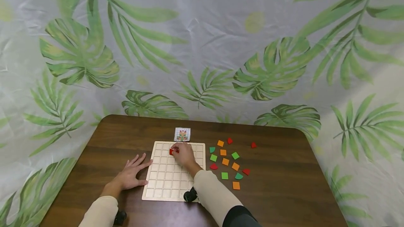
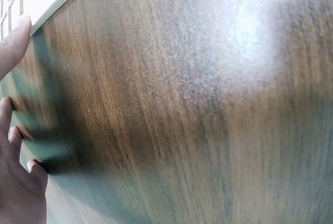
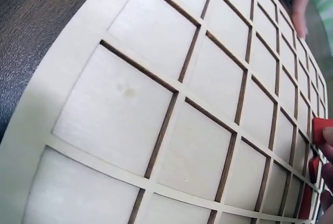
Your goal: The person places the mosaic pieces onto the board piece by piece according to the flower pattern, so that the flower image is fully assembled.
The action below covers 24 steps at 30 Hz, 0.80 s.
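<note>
A pale wooden grid board lies on the table. Over its upper middle, my right hand pinches a small red piece between thumb and fingers. More red shows beneath the fingertips in the right wrist view, partly hidden by the hand. On the board's left side my left hand rests with fingers spread, its thumb and index fingertip right at the board's edge. Just beyond the board is a small card printed with a coloured grid picture.
Right of the board lie scattered flat pieces: orange squares, bright green squares, teal rounded pieces and red pieces. A leaf-patterned cloth hangs behind the brown table.
</note>
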Each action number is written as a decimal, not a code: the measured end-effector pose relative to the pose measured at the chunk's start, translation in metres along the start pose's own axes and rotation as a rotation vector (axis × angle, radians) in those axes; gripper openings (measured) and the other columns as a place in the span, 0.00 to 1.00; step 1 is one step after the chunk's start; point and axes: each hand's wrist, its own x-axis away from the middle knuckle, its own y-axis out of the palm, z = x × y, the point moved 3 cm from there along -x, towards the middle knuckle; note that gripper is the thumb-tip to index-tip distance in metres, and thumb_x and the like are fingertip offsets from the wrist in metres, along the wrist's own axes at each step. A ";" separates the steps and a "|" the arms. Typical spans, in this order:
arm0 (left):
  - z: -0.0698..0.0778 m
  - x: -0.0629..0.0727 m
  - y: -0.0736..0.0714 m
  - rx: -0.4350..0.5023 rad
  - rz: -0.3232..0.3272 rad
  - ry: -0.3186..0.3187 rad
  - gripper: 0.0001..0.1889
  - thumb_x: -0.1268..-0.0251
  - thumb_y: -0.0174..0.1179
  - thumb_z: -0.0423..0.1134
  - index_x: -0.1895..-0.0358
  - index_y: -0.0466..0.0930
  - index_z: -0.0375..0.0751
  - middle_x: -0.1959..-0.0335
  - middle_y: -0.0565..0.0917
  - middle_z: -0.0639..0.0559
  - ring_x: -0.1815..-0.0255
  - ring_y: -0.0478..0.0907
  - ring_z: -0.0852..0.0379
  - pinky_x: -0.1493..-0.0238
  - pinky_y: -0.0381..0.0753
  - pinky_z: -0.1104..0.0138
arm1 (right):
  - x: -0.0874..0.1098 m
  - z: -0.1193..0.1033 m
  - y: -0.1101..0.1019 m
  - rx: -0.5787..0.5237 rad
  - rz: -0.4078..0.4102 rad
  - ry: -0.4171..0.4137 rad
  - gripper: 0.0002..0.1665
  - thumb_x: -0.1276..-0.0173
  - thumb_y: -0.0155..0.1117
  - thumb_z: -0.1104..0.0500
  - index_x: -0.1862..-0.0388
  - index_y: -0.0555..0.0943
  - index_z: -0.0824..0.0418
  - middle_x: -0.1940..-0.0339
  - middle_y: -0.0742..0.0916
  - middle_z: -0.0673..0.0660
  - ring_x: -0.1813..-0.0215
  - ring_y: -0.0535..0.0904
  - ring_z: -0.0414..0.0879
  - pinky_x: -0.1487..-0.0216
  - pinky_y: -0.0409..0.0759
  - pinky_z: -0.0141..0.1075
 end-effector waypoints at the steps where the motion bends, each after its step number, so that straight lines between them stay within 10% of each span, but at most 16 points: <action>1: 0.000 0.000 0.000 -0.004 0.000 0.001 0.42 0.49 0.69 0.55 0.30 0.66 0.42 0.26 0.55 0.31 0.28 0.46 0.25 0.37 0.44 0.29 | 0.000 -0.001 0.000 0.015 0.003 -0.003 0.05 0.39 0.67 0.63 0.66 0.86 0.54 0.77 0.82 0.41 0.68 0.75 0.38 0.52 0.72 0.36; 24: -0.001 0.002 -0.001 -0.002 -0.001 -0.019 0.42 0.49 0.69 0.56 0.30 0.67 0.44 0.26 0.55 0.33 0.27 0.47 0.27 0.35 0.43 0.31 | 0.003 -0.008 0.003 0.243 -0.011 -0.075 0.07 0.38 0.69 0.51 0.66 0.88 0.52 0.67 0.83 0.46 0.59 0.75 0.43 0.50 0.71 0.39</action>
